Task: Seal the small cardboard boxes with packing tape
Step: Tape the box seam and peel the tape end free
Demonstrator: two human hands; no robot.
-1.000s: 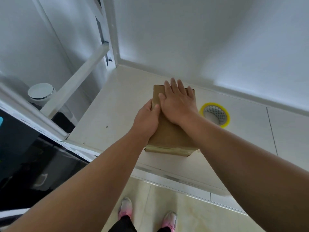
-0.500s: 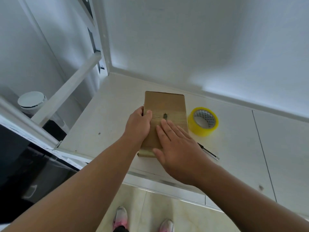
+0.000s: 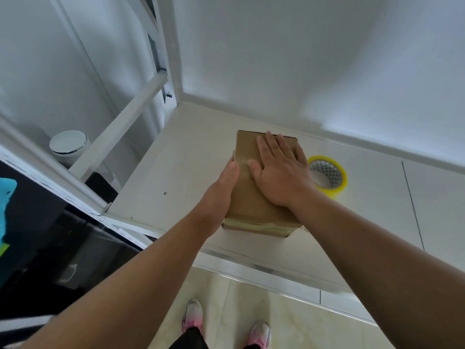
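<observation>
White-walled corner, with a pale counter point(image 3: 191, 172) running along it. On the counter, near the front edge: a brown box point(image 3: 247, 197), long side pointing away, with what looks like glossy tape across the near face.

Half a second back, right hand drawn toward the near end, fingertips at mid-lid. Now slid forward again: right hand point(image 3: 281, 172) laid flat over the far half, fingers straight and spread, tips reaching the far edge. Grips nothing, only presses down. Reads as another smoothing pass over the lid, so probably rubbing tape down rather than laying new. Suggests this box is close to sealed.

Left hand point(image 3: 221, 192) much as in the earlier frames: braced on the left side of the box, thumb lying on the top edge, fingers hidden down the side. Box thus pinned between the two, under the right palm and against the left.

Yellow tape roll point(image 3: 327, 172) lying flat just right of the box, partly behind the right wrist, held by neither hand.
</observation>
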